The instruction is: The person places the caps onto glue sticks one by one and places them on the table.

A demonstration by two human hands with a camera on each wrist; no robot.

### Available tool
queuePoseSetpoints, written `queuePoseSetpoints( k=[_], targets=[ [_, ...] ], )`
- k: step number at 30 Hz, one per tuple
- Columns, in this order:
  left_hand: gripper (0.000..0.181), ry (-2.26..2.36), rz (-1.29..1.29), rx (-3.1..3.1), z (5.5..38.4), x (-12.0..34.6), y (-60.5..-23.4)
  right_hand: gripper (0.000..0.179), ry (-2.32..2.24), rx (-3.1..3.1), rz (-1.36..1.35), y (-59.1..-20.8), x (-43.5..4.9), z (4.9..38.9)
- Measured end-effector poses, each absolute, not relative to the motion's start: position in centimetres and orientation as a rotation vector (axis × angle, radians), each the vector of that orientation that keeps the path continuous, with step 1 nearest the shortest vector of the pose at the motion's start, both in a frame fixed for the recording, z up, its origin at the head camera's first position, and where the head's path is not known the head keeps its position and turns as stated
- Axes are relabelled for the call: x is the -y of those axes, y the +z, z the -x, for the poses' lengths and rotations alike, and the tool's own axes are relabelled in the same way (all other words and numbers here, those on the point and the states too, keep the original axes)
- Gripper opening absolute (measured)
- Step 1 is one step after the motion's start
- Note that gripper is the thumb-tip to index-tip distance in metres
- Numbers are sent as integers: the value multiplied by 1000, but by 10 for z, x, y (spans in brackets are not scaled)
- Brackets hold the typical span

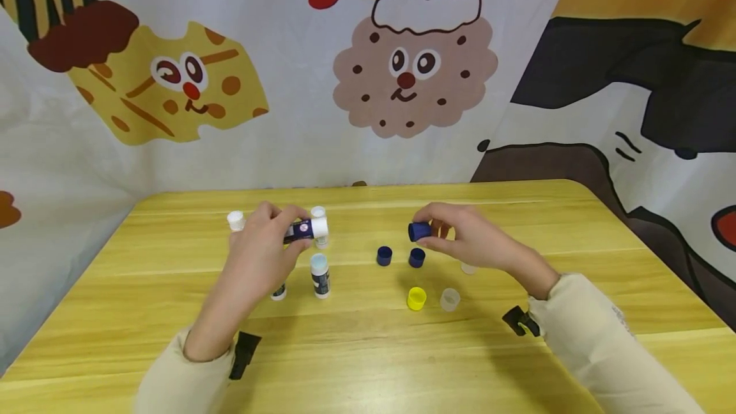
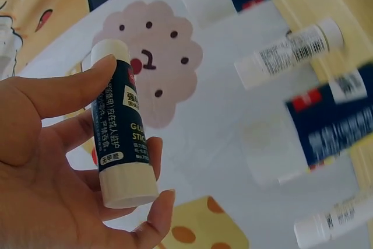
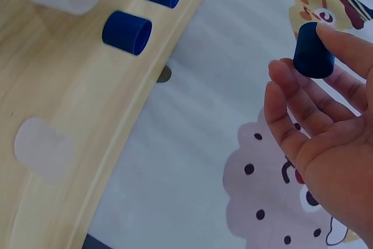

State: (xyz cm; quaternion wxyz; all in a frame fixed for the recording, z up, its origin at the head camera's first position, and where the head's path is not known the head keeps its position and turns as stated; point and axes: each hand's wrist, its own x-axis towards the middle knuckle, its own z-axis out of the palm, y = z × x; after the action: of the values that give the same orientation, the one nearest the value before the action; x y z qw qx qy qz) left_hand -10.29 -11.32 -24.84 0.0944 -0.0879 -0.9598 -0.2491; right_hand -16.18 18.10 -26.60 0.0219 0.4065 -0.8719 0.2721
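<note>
My left hand (image 1: 259, 257) holds a dark blue glue stick (image 1: 300, 230) above the table, its white end facing right. In the left wrist view the thumb lies along that glue stick (image 2: 125, 123), with fingers behind it. Over on the right, my right hand (image 1: 468, 235) pinches a dark blue cap (image 1: 419, 230) between thumb and fingers. The right wrist view shows this blue cap (image 3: 313, 51) from its side. Below the right hand two more blue caps (image 1: 416, 258) stand on the table. The two hands are well apart.
Several glue sticks (image 1: 320, 276) stand upright near the left hand, some partly hidden by it. A yellow cap (image 1: 416, 299) and a clear cap (image 1: 450, 299) sit nearer the front of the wooden table (image 1: 368, 363). A printed cloth (image 1: 287, 152) hangs behind.
</note>
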Motion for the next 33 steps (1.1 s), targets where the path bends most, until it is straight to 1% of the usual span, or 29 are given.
queuePoseSetpoints(
  k=[13, 21, 33],
  targets=[
    [30, -720, 355, 2832, 102, 89, -252, 23, 898, 2651, -1315, -270, -162, 157],
    [28, -727, 353, 2821, 102, 78, -254, 21, 942, 2632, -1335, -273, -157, 155],
    [26, -731, 402, 2818, 104, 67, -257, 23, 993, 2623, -1334, -274, -152, 153]
  ],
)
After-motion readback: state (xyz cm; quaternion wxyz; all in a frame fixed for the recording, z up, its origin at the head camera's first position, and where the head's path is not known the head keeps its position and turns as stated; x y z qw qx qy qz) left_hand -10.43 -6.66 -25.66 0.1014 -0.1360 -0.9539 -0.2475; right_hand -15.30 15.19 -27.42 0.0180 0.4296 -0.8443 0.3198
